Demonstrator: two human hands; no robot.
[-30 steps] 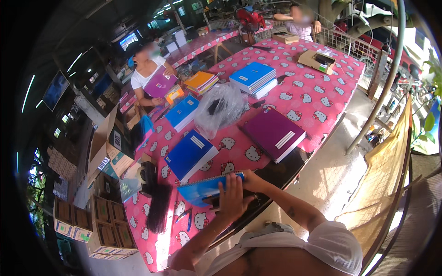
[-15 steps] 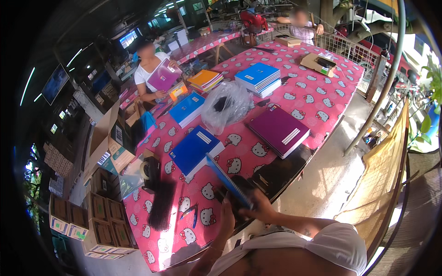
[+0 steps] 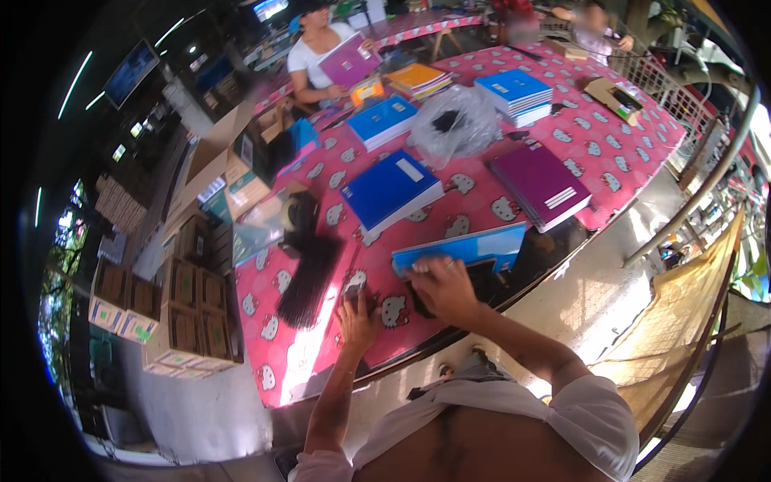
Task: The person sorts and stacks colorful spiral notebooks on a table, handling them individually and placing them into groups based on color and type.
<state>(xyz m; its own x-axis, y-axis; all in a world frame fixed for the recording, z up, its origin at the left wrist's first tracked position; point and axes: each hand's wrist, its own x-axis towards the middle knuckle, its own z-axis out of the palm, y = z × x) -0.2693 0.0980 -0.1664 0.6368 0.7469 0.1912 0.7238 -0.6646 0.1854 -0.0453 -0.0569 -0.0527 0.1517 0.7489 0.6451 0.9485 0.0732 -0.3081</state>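
Observation:
My right hand point(image 3: 443, 291) presses on the near edge of a thin light-blue notebook point(image 3: 470, 247), which lies flat at the front of the pink patterned table point(image 3: 514, 161). A dark flat thing point(image 3: 491, 277) shows partly under my hand and the notebook. My left hand point(image 3: 357, 315) lies flat on the cloth to the left, fingers pointing away, with a small dark thing at its fingertips. A bundle of black pens point(image 3: 309, 279) lies just left of that hand.
Stacks of blue notebooks point(image 3: 391, 191), point(image 3: 384, 120), point(image 3: 516, 92), a purple stack point(image 3: 540, 183) and a clear bag point(image 3: 454, 124) cover the table. A seated person point(image 3: 321, 52) holds a purple book at the far side. Cardboard boxes point(image 3: 173, 321) stand on the left.
The light-blue notebook, held up on edge half a second ago, now lies flat under my right hand. My left hand has come onto the table.

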